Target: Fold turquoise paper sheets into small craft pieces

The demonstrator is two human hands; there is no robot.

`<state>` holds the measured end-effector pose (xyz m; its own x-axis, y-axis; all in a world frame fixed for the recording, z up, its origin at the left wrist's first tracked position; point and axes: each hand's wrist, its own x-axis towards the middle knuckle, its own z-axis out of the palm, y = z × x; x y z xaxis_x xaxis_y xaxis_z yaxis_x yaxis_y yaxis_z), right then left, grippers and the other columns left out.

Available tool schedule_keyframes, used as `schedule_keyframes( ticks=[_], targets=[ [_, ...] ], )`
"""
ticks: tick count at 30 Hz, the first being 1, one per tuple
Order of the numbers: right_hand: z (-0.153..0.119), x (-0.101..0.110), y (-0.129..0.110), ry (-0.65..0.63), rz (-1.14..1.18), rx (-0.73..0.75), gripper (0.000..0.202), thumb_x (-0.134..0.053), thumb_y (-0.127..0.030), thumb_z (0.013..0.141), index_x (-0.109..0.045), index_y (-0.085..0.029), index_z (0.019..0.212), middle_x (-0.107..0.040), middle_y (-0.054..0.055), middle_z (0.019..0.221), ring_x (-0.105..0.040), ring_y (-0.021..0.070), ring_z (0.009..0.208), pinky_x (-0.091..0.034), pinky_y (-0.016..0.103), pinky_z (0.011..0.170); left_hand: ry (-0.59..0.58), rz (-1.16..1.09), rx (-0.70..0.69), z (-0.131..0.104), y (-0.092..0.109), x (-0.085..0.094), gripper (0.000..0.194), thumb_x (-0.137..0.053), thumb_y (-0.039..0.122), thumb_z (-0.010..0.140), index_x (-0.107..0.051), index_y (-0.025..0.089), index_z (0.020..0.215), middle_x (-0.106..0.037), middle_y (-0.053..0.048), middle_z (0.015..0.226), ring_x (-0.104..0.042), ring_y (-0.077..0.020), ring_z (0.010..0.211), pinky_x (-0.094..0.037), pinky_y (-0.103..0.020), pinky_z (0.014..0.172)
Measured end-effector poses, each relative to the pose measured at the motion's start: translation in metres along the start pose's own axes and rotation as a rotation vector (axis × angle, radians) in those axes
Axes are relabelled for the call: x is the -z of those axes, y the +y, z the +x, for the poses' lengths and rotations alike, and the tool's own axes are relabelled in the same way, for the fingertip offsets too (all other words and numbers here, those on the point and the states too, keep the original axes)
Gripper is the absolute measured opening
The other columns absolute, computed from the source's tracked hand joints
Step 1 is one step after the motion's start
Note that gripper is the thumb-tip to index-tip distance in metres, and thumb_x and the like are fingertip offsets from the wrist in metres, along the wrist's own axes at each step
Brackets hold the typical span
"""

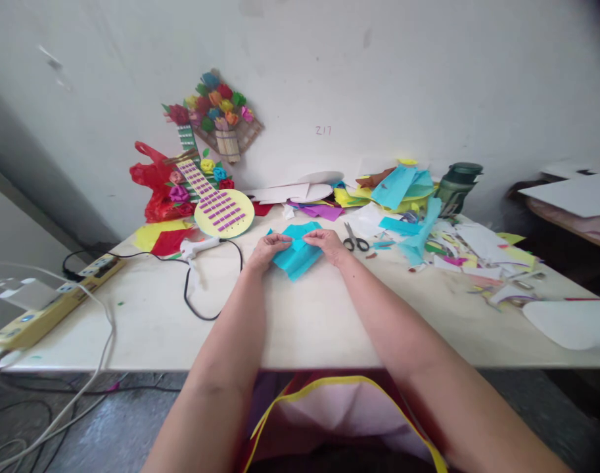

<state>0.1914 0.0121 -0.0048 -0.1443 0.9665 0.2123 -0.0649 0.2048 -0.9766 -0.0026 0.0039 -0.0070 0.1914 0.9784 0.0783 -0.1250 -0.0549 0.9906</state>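
Note:
A piece of bright blue crepe paper [296, 261] is spread between my hands above the middle of the table. My left hand [270, 251] pinches its left side, and my right hand [325, 244] pinches the right. The paper looks creased, with a folded part near the fingertips. Just right of my right hand lie black-handled scissors [355, 243], touched by neither hand. A white glue gun [200, 247] rests on the table to the left of my left hand.
A yellow power strip [58, 302] with cables lies at the left edge. Paper flowers and a yellow round-bodied paper guitar [225, 213] stand at the back left. Paper scraps [477, 246] cover the right side, beside a dark green bottle [459, 190].

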Motion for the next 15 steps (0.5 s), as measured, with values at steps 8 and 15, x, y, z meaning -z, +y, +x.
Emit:
schedule_keyframes(
  ticks=[8,15],
  targets=[
    [0.0012,0.0034,0.0027,0.015,0.023,0.018,0.037,-0.071,-0.047,0.059,-0.072,-0.018,0.081,-0.066,0.001,0.078,-0.055,0.0177,0.085,-0.038,0.032,0.081,-0.032,0.087,-0.085,0.0007,-0.0003,0.0018,0.039,-0.080,0.032,0.054,-0.070,0.016,0.088,-0.041,0.008,0.046,-0.038,-0.0057,0.043,-0.030,-0.022,0.047],
    [0.0033,0.0047,0.0066,0.073,-0.053,-0.066,0.042,-0.069,-0.060,0.058,-0.068,-0.019,0.065,-0.063,0.003,0.070,-0.055,0.0212,0.084,-0.037,0.034,0.082,-0.036,0.133,-0.121,-0.0014,0.0013,-0.0009,0.042,-0.079,0.034,0.056,-0.070,0.017,0.092,-0.036,0.008,0.047,-0.033,-0.0055,0.044,-0.026,-0.022,0.046]
  ],
)
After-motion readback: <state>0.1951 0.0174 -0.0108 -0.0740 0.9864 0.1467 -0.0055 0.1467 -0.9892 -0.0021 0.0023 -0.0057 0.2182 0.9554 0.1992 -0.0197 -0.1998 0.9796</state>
